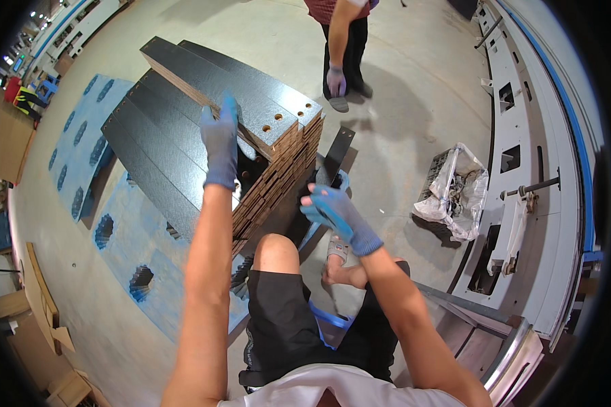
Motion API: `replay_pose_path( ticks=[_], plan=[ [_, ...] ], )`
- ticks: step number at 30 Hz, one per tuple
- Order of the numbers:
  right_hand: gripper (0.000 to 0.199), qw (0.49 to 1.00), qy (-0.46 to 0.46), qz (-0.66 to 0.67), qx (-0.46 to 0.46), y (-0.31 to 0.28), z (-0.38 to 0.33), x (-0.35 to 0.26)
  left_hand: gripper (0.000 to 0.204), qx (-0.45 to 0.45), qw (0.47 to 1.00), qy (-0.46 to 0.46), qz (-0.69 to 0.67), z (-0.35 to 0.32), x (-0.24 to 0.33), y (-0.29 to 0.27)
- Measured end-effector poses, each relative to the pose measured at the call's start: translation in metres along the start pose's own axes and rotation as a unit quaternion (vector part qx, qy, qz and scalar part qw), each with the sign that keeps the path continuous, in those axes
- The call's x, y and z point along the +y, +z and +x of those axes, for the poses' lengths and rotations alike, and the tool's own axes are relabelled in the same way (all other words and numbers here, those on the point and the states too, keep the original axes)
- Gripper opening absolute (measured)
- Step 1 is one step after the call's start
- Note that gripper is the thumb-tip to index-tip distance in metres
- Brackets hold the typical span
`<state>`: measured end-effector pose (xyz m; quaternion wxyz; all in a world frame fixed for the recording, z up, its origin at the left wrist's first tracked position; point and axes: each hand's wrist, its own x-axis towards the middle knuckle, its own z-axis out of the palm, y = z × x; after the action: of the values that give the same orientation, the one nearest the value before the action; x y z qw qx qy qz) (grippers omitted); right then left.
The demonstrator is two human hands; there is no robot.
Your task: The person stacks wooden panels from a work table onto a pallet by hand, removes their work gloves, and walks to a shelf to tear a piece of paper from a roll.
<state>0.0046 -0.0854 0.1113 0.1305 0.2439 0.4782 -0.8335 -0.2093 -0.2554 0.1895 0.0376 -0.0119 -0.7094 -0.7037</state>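
My left hand [220, 136], in a grey-blue glove, is at the brown side edge of a raised dark board [173, 64] on the stack. Its fingers are stretched out and apart, seemingly touching that edge. Below and beside it lie more dark boards [159, 122], their layered brown edges showing on the right of the stack [278, 173]. Gold-rimmed holes mark the near right end of the top boards. My right hand [336, 211], gloved alike, hovers right of the stack with fingers extended leftward and nothing visible in them. Just beyond it is a narrow dark strip [337, 150].
Blue pallets [132, 234] lie under and left of the stack. At the right stands a crate lined with clear plastic [465, 180], beside a long white machine frame [523, 203]. Across the floor a co-worker [343, 41] with gloved hands stands. Cardboard and wood pieces [44, 298] lie at the left.
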Motion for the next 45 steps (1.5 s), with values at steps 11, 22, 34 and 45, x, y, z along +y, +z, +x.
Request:
replay_pose_path(
  ticks=[11, 22, 34, 45],
  plan=[
    [0.007, 0.993, -0.013, 0.05, 0.11, -0.074, -0.14, 0.126, 0.069, -0.047, 0.917, 0.253, 0.305, -0.081, -0.01, 0.002],
    [0.029, 0.976, 0.0, -0.156, 0.154, -0.066, -0.152, 0.17, 0.077, -0.124, 0.892, 0.277, 0.335, -0.085, -0.004, -0.008],
    [0.034, 0.906, -0.069, -0.387, 0.157, -0.082, -0.151, 0.176, 0.053, -0.043, 0.921, 0.25, 0.297, -0.128, -0.052, -0.013],
    [0.034, 0.902, -0.068, -0.382, 0.19, -0.059, -0.181, 0.165, 0.046, -0.176, 0.841, 0.239, 0.453, -0.174, -0.052, 0.018]
  ],
)
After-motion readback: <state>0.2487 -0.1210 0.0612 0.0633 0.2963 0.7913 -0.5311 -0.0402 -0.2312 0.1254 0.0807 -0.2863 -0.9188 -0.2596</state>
